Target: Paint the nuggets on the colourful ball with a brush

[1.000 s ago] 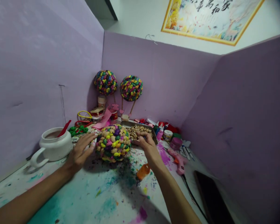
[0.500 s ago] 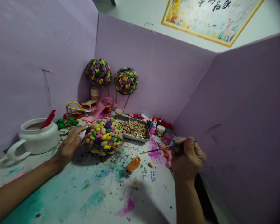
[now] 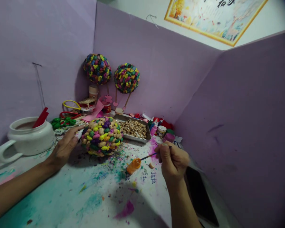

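My left hand [image 3: 63, 150] is at the left side of a ball [image 3: 102, 136] covered in painted, shell-like pieces, some still plain tan. Its fingers close on a small white part [image 3: 79, 135] at the ball's side. In my right hand [image 3: 173, 160] a thin paintbrush [image 3: 149, 156] is pinched, its tip at the mouth of a small orange paint bottle [image 3: 133, 166]. That bottle lies tilted on the stained white table [image 3: 92, 186]. A small tan piece [image 3: 151, 166] lies just right of the bottle.
Behind the ball is a metal tray [image 3: 139, 140] of shell pieces. Two colourful balls on sticks [image 3: 127, 78] stand at the back. A white mug [image 3: 30, 136], scissors [image 3: 72, 104] and paint jars [image 3: 161, 130] surround the work. A dark flat object [image 3: 201, 196] lies at right.
My right hand has moved left and brought the brush tip to the orange bottle's mouth. My left hand stays at the ball. The whole view has shifted slightly.
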A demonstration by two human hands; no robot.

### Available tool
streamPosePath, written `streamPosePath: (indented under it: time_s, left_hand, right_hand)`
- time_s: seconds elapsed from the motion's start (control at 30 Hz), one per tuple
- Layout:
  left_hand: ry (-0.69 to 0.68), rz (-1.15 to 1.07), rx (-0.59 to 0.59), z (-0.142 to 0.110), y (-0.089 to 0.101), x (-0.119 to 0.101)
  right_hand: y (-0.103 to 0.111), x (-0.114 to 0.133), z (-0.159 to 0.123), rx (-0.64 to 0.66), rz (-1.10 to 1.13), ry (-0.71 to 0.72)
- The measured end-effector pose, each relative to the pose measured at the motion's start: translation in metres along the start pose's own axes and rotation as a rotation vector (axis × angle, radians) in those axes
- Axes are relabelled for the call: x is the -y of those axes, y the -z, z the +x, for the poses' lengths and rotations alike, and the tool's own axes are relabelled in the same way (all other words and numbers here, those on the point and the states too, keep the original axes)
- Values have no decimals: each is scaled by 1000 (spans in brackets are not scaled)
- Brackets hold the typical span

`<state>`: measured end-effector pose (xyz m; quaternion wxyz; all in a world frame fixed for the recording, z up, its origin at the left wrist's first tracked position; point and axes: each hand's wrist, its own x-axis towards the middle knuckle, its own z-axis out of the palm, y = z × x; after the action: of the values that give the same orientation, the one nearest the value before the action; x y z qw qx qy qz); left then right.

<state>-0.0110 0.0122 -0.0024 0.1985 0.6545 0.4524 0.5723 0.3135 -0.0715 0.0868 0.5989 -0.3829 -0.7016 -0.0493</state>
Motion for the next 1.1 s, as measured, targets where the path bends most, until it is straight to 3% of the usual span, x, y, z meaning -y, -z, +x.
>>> streamPosePath:
  time_s: [0.13,0.27,0.4,0.57,0.77,0.97,1.1]
  left_hand:
    - [-14,27,43,1,2,6]
    - [-28,51,54,0,3,5]
    - [-47,73,75,0,3,6]
    - [-32,102,76,0,4,8]
    - [-23,102,88,0,5,10]
    - [-25,113,67,-1,3,3]
    - [8,89,63,-2,2,4]
  right_hand:
    - [-8,0,4,276,-3,-67]
    - [-14,-6,1,527,35,-280]
    - [-15,-13,-2,669,36,-441]
    - [-11,-16,-1,677,13,-464]
    - [-9,-15,0,509,86,-407]
    - [-17,-19,-4,624,46,-413]
    - [-8,-16,1,422,93,-381]
